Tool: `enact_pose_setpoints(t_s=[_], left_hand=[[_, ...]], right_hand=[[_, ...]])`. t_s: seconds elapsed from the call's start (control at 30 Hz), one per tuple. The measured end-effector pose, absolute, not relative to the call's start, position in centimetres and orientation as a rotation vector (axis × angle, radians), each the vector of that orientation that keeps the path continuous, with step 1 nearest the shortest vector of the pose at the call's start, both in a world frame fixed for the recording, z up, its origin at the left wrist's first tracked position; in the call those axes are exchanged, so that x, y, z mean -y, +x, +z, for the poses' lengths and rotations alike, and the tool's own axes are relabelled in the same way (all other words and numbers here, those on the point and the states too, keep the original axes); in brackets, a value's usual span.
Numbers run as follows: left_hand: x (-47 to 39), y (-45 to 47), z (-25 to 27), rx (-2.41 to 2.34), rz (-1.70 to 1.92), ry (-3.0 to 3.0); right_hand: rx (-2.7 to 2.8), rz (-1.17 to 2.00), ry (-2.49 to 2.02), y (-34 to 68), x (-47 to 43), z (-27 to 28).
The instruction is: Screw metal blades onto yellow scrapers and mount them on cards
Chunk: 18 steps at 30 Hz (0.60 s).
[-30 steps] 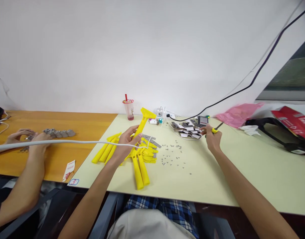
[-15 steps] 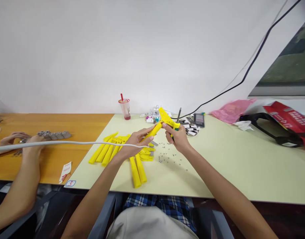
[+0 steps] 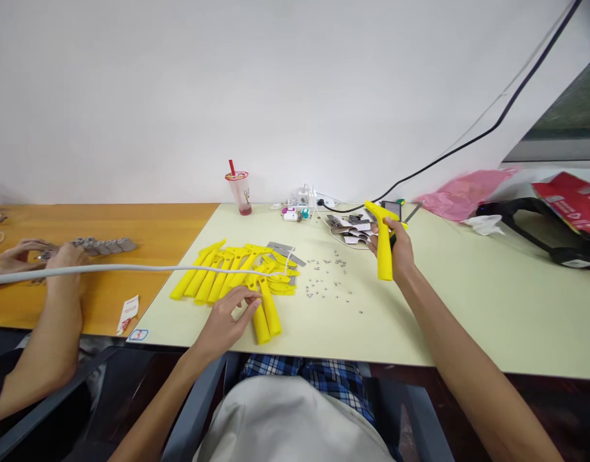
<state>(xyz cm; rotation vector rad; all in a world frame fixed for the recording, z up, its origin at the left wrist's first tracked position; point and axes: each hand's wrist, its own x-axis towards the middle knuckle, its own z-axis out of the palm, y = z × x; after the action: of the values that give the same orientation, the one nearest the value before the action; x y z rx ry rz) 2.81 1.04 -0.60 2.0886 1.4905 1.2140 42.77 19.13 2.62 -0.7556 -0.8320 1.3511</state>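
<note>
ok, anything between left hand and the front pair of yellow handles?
Nothing visible: the left hand overlaps the front yellow handles in view; contact is unclear. The white cable crosses the view higher up.

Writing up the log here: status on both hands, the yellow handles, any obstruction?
Right hand: gripping yellow handle, screwdriver too. Left hand: by two nearest yellow handles, contact unclear. White cable cutting across the view.

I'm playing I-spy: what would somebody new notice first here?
Probably the bright yellow handles, bunched on the pale table near the left hand. Another handle is in the right hand, with a screwdriver. By the wall stands a cup with a red straw.
</note>
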Motion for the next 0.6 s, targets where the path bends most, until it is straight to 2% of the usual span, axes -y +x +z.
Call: enact_pose_setpoints(t_s=[0.23,0.43,0.6], left_hand=[[-4.0,3.6,0.6,-1.660,1.025,2.173],[-4.6,9.3,2.7,-1.276,0.651,2.327],[-8.4,12.8,3.4,-1.263,0.447,2.308]], right_hand=[[0.751,1.410,-0.703,43.4,-19.8,0.4],[0.769,1.332,-0.771,44.0,-20.5,-0.5],[0.781,1.305,-0.815,44.2,-21.0,-1.2]])
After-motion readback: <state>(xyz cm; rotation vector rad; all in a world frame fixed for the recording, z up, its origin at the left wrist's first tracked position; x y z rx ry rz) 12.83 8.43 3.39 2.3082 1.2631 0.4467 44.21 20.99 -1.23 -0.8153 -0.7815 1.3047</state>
